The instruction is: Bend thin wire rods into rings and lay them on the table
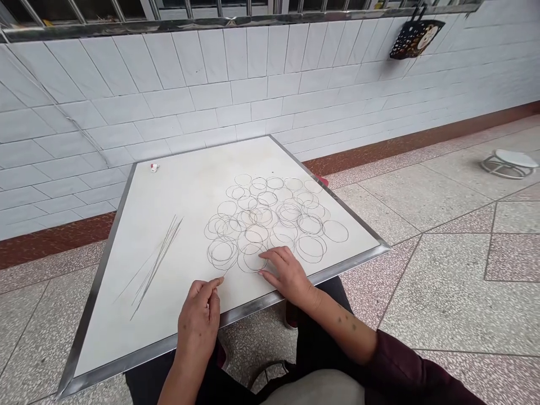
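Observation:
Many thin wire rings (310, 224) lie overlapping across the white table (202, 169). My left hand (199, 315) is at the near edge, with its thumb and index finger pressed together. A faint thin line shows at these fingertips, too fine to name. My right hand (289, 275) reaches over the near rings, thumb and index finger apart. Its fingertips are beside the rim of a wire ring (238, 264); whether they touch it I cannot tell. Left of the rings lies a loose bundle of straight wires (158, 261).
A metal strip (253, 308) edges the table. A small white and red object (154, 167) sits near its far left corner. Behind stands a white tiled wall (169, 112) with a dark patterned bag (415, 39) hanging. A low round stool (510, 163) stands right on the floor.

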